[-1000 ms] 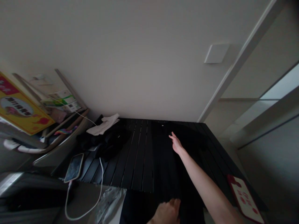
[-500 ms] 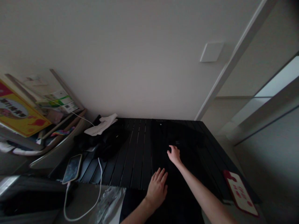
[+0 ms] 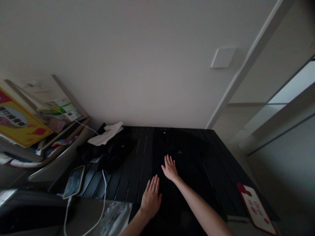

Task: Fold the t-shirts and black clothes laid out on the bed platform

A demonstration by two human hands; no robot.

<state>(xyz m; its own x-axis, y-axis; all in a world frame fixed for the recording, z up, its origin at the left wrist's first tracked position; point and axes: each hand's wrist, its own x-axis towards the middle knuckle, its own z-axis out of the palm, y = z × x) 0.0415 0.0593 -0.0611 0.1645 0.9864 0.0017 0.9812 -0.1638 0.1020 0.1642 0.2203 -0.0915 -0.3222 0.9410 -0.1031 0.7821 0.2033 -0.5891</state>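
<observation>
A black garment (image 3: 187,183) lies spread lengthwise over a dark slatted table (image 3: 130,173). My right hand (image 3: 169,168) rests on the garment's middle, palm down with fingers spread. Near the garment's left edge, my left hand (image 3: 151,196) lies flat with its fingers apart, apparently on the black fabric. Neither hand holds anything. The dim light hides most of the garment's folds and outline.
A black clothing pile (image 3: 108,154) with a white cloth (image 3: 105,135) sits at the table's far left. A phone (image 3: 73,182) with a white cable (image 3: 102,193) lies at the left edge, near a plastic bag (image 3: 115,218). A red-and-white card (image 3: 256,208) leans at the right edge.
My left hand has risen from the bottom edge onto the table area. My right hand has moved back toward me and left. Both hands now lie flat with spread fingers.
</observation>
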